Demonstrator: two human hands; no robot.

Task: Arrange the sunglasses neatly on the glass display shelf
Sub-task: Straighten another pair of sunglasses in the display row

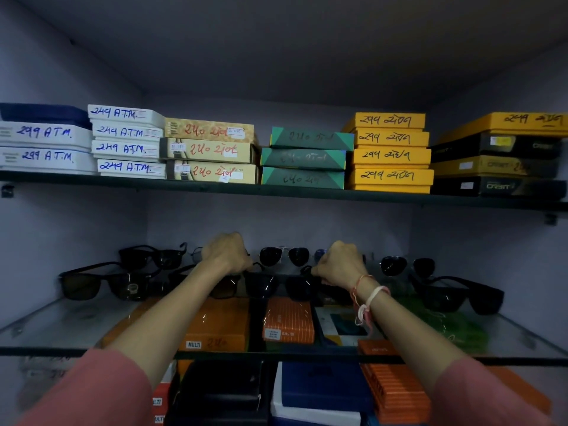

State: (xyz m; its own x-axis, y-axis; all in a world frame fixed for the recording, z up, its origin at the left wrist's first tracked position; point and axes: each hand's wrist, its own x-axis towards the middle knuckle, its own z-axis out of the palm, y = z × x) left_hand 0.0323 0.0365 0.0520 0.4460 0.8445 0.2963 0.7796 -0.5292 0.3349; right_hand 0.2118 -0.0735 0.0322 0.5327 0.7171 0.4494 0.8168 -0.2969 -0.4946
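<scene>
A: Where are the hands?

B: Both reach deep over the glass display shelf (70,321). The left hand (226,252) is a closed fist at about 11 o'clock from the frame's middle row of glasses; the right hand (339,262) is a closed fist at about 1 o'clock. They are apart, with an aviator pair (284,256) showing between them at 12 o'clock.

A: Are they holding anything?

B: Each fist seems closed at an end of a dark pair (276,284) that lies just below and between them, but the fingers are hidden behind the knuckles, so I cannot tell for sure.

A: And the rest of the sunglasses?

B: Two black-framed pairs sit at the left hand's 9 o'clock, the nearer one (101,282) at 8 o'clock. Another aviator pair (407,265) lies at the right hand's 3 o'clock, and a chunky black pair (464,295) at its 4 o'clock.

A: Anything above?

B: Stacked labelled boxes (390,155) on the upper shelf. The right wrist wears thread bands (367,298).
</scene>
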